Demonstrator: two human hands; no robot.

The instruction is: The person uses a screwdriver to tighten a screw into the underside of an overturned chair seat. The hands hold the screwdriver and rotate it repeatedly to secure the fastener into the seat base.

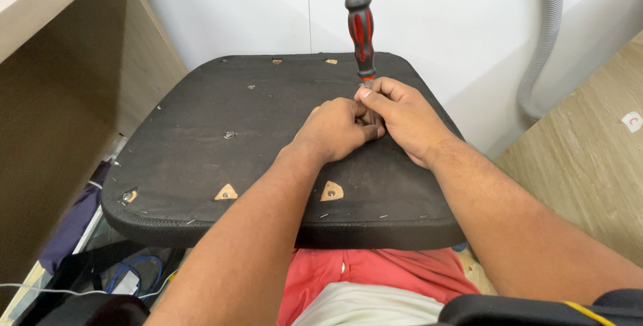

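A black fabric-covered seat cushion (201, 145) lies upside down across my lap, its underside showing small cut-outs with wood and screw holes. A screwdriver (360, 28) with a black and red handle stands upright on the cushion's right half. My right hand (405, 121) pinches the shaft just under the handle. My left hand (335, 130) is curled beside it, fingers closed at the tip of the shaft. What lies under the tip is hidden by both hands.
A wooden desk side panel (74, 118) rises at the left. A grey corrugated hose (544, 38) hangs down the white wall at the right, above a wood-look floor (583, 158). Cables and dark cloth (114, 272) lie at the lower left.
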